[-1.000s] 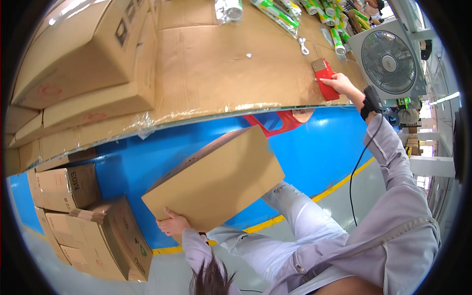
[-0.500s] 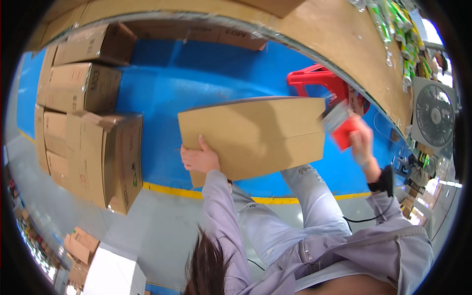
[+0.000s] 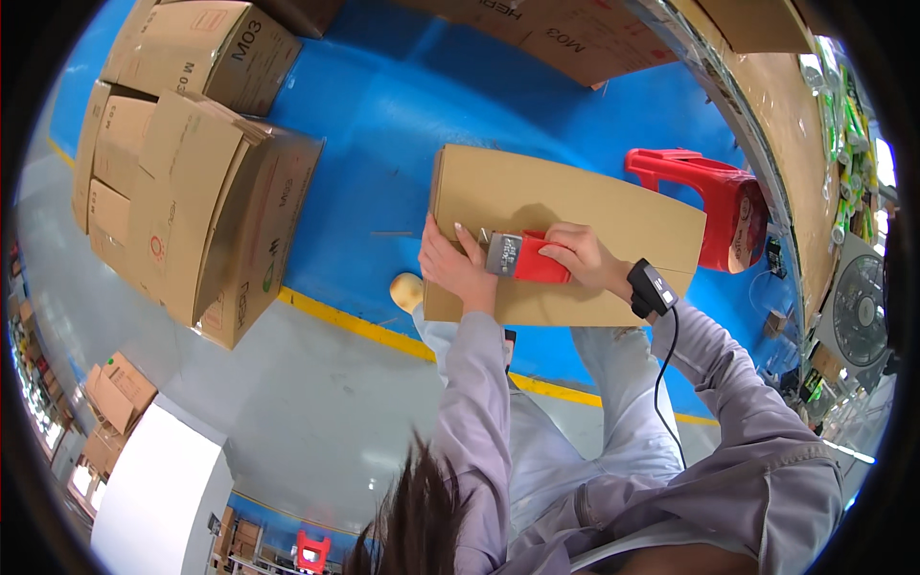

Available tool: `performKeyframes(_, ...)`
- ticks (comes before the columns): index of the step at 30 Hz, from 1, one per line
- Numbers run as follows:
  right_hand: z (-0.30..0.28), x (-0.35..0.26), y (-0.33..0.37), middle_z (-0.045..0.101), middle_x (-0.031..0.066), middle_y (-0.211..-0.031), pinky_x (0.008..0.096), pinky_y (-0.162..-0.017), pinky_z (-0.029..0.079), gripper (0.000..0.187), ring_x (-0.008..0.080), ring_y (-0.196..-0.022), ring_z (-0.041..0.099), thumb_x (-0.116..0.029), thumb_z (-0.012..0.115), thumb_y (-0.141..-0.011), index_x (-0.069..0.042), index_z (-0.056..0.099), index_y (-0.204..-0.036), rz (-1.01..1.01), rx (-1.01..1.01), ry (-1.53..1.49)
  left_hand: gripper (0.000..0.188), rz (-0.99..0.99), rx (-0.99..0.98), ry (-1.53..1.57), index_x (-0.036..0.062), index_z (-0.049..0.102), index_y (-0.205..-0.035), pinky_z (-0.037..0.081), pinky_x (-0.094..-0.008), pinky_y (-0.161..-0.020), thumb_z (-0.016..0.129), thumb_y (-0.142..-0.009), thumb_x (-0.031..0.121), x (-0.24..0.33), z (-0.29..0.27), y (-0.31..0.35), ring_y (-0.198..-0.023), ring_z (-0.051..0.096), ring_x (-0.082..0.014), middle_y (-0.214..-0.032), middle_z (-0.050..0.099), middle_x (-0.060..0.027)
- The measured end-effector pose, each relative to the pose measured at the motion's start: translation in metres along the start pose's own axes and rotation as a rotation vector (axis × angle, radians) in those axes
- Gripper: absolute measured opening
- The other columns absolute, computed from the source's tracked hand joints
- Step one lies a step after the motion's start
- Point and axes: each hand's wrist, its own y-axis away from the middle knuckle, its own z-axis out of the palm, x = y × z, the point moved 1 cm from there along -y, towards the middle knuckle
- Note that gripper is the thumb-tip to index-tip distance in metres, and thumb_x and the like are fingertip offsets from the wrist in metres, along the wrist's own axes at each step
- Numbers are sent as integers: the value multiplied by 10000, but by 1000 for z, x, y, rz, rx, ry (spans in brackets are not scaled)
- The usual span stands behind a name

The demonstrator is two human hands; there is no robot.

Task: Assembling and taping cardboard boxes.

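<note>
Blue floor (image 3: 369, 182); over it, brown rectangular cardboard box (image 3: 575, 187). Red-and-grey handheld tool (image 3: 543, 263) (tape dispenser, by its look), gripped in right hand (image 3: 585, 257), has come over the box from its right end, beside left hand (image 3: 459, 266), fingers loosely spread on the cardboard.

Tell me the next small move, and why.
Probably ease the red tool toward the carton's left edge: the right hand grips it over the carton, its grey end points that way, and the left hand lies near that edge, seemingly steadying the carton.
</note>
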Motion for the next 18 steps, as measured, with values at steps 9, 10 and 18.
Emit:
performKeyframes(9, 1, -3, -14, 554, 120, -805, 365, -661, 469, 195, 279, -747, 566, -153, 480, -893, -28, 626, -930, -291, -67, 292, 384, -262, -323, 1071, 10, 502, -1226, 303, -348, -1026, 431, -962, 279, -38, -28, -18, -1226, 408, -245, -1319, 459, -162)
performKeyframes(10, 2, -3, -14, 554, 120, -805, 365, -661, 469, 195, 279, -747, 566, -153, 480, -893, -28, 626, -930, -295, -71, 295, 337, -302, -429, 1135, 5, 552, -1166, 303, -338, -1025, 459, -947, 244, -42, -32, -21, -1230, 410, -256, -1310, 457, -171)
performKeyframes(18, 13, -9, -15, 538, 138, -806, 373, -634, 461, 189, 303, -741, 548, -129, 486, -860, 7, 590, -939, -257, 35, 273, 255, -129, -608, 819, 29, 682, -890, 288, -357, -1041, 598, -886, 269, -36, -47, -30, -1263, 365, -263, -1326, 415, -131)
